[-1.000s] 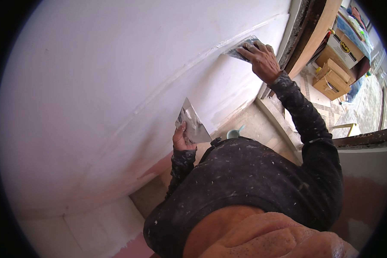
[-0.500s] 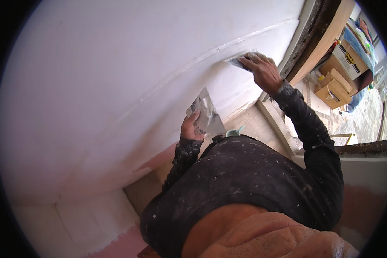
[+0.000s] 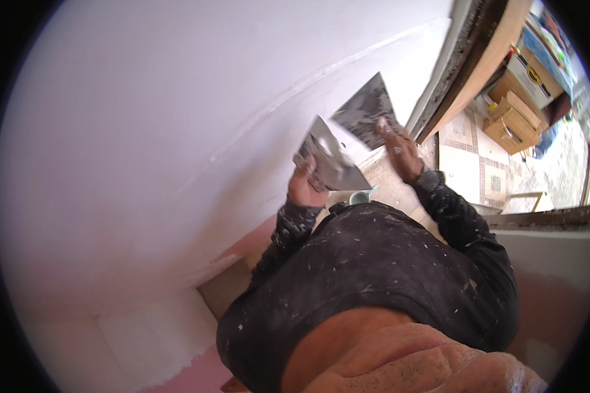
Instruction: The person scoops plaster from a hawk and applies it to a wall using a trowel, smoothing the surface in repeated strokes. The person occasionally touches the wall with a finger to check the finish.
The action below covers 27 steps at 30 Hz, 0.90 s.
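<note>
My left hand (image 3: 305, 185) grips a metal putty blade (image 3: 337, 167) with whitish compound on it, in front of the white wall (image 3: 177, 85). A little up and to the right, my right hand (image 3: 403, 152) holds a second wide, smeared blade (image 3: 367, 105), angled toward the left one. Both blades are close, but I cannot tell whether they touch. A raised strip of white compound (image 3: 288, 88) runs along the wall above them. My dark, spattered sleeves come up from below.
A mint-green pot (image 3: 359, 198) sits on the floor beyond my body. To the right, a wooden door frame (image 3: 475, 75) borders an opening onto a tiled floor (image 3: 459, 170) with cardboard boxes (image 3: 512, 128) and blue sheeting. Pink patches (image 3: 196, 370) show low on the walls.
My right hand has come down from the wall's compound strip toward the left blade, its blade now turned more face-up. My left hand has risen and shifted right.
</note>
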Tool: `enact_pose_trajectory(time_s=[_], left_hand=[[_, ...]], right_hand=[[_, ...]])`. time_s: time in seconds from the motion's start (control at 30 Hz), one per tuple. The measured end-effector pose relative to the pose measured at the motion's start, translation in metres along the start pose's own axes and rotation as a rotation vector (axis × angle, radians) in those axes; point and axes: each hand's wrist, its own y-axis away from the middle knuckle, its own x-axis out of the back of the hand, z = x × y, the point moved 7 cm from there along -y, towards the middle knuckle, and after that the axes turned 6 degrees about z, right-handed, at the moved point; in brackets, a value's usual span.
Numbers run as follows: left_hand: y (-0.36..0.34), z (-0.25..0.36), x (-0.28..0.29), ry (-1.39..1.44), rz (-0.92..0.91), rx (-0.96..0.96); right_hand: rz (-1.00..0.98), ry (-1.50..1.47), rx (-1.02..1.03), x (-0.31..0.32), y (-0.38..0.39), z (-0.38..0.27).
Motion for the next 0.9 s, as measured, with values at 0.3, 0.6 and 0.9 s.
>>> enact_pose_trajectory(time_s=[0.3, 0.6, 0.9], left_hand=[[0.010, 0.006, -0.010, -0.193, 0.131, -0.210], [0.025, 0.015, 0.008, -0.204, 0.225, -0.205], [0.032, 0.022, 0.025, -0.255, 0.297, -0.307]], right_hand=[[-0.157, 0.052, 0.030, 0.030, -0.068, -0.011], [0.306, 0.937, 0.123, 0.195, -0.226, -0.009], [0.049, 1.224, 0.432, 0.140, -0.221, 0.005]])
